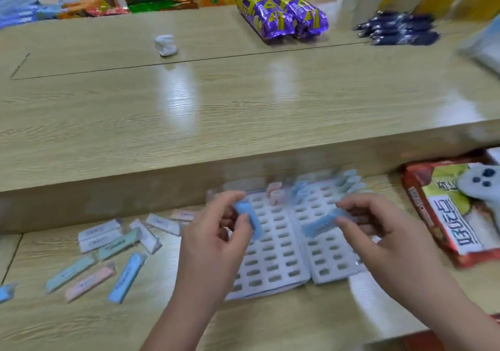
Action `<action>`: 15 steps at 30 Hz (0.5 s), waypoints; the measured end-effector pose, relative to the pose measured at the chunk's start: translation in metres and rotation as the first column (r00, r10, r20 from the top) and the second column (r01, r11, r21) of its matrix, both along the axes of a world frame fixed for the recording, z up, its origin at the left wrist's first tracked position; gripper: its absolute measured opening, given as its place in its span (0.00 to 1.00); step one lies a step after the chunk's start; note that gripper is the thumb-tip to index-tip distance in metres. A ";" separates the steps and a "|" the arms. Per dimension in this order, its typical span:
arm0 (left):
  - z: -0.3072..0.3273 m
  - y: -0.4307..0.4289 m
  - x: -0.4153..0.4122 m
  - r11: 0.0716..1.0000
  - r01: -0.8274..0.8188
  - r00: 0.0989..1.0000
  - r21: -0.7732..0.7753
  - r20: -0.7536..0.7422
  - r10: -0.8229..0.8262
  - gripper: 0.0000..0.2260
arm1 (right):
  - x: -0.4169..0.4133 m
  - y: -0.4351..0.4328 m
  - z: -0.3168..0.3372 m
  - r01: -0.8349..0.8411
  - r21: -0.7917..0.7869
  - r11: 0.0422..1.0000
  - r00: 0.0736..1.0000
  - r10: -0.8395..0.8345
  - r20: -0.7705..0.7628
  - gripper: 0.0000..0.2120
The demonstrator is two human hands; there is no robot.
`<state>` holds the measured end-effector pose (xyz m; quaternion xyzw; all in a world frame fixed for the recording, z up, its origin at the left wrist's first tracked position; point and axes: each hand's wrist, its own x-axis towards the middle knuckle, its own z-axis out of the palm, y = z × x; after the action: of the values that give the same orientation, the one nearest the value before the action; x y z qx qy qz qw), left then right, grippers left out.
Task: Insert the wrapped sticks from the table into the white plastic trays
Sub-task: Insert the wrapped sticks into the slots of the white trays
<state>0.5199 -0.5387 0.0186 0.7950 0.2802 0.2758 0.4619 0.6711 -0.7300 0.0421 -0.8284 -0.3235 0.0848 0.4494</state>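
Two white plastic trays point(281, 245) with rows of slots lie side by side on the low table in front of me. Several wrapped sticks stand in the far slots point(276, 192). My left hand point(216, 231) pinches a blue wrapped stick point(250, 219) above the left tray. My right hand point(376, 229) pinches another blue wrapped stick point(320, 225) over the seam between the trays. Several loose wrapped sticks point(108, 248) in blue, green, pink and white lie scattered on the table to the left of the trays.
A red snack bag point(443, 215) with a small white plush toy point(481, 185) on it lies right of the trays. A raised wooden counter point(243, 101) behind carries purple snack packs point(281, 15), dark packets point(397, 28), a crumpled white wad point(165, 45) and assorted snacks.
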 end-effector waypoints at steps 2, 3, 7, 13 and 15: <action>0.000 -0.010 0.015 1.000 -0.008 1.000 0.029 0.002 0.007 0.11 | 0.013 -0.006 0.000 0.015 -0.019 1.000 0.998 -0.014 0.057 0.13; 0.000 -0.015 0.023 0.999 -0.008 1.000 0.035 0.006 0.008 0.10 | 0.018 -0.007 0.000 0.019 -0.037 0.999 0.996 -0.015 0.085 0.12; 0.002 -0.034 0.049 0.996 0.016 0.999 0.092 0.034 -0.019 0.11 | 0.034 0.002 -0.008 0.011 -0.146 0.989 0.973 0.023 0.228 0.09; 0.001 -0.048 0.065 0.978 0.009 0.996 0.206 0.086 -0.027 0.10 | 0.046 0.015 -0.025 -0.042 -0.173 0.984 0.962 0.087 0.259 0.06; -0.001 -0.050 0.067 0.971 0.003 0.996 0.239 0.083 -0.024 0.09 | 0.049 0.016 -0.027 -0.049 -0.132 0.990 0.955 0.085 0.284 0.06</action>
<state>0.5868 -0.5885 0.0173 0.8343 0.2196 0.3378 0.3763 0.7196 -0.7144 0.0149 -0.8467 -0.4076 -0.0020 0.3420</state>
